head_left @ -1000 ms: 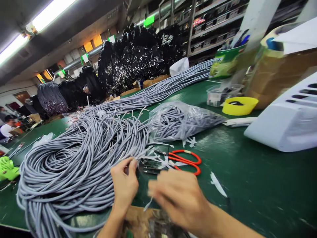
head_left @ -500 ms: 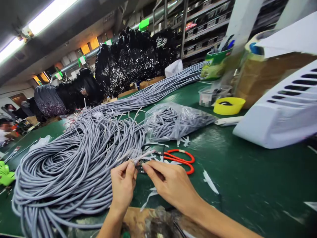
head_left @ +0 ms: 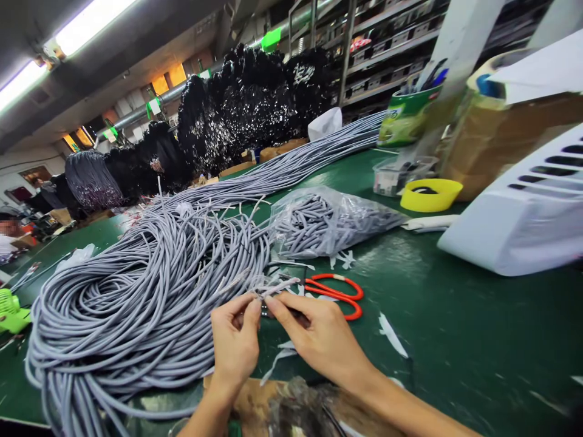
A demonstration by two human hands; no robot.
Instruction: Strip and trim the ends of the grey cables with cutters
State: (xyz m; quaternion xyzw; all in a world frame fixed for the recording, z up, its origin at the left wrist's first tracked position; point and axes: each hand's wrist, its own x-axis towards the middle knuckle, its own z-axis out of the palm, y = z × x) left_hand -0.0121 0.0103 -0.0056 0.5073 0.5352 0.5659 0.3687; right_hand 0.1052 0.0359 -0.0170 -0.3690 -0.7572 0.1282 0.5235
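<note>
Standing over a green-topped bench (head_left: 460, 340), you've got a pretty crammed room in front of you: tube lights (head_left: 93, 25) overhead, metal shelves (head_left: 382, 51) at the back, huge bunches of shiny black cable (head_left: 246, 100) behind the bench, and another person (head_left: 8, 243) way off at the far left edge.

Your left hand (head_left: 234, 340) and right hand (head_left: 321, 340) meet fingertip to fingertip, thumbs on top. Each grip is pinched closed, with a thin pale strand (head_left: 285, 284) poking out past the fingertips; can't tell exactly what's between them, your fingers hide it.

The big coil of gray cables (head_left: 136, 309) crowds right up beside your left hand. Just beyond the right one sit red-handled scissors (head_left: 339, 277), blades mostly covered, with white scraps (head_left: 392, 337) scattered about. Further back there's a clear bag of gray pieces (head_left: 314, 224), then a yellow ring (head_left: 430, 196), a green can of pens (head_left: 403, 124), and a white slotted housing (head_left: 505, 243) over on the right.
</note>
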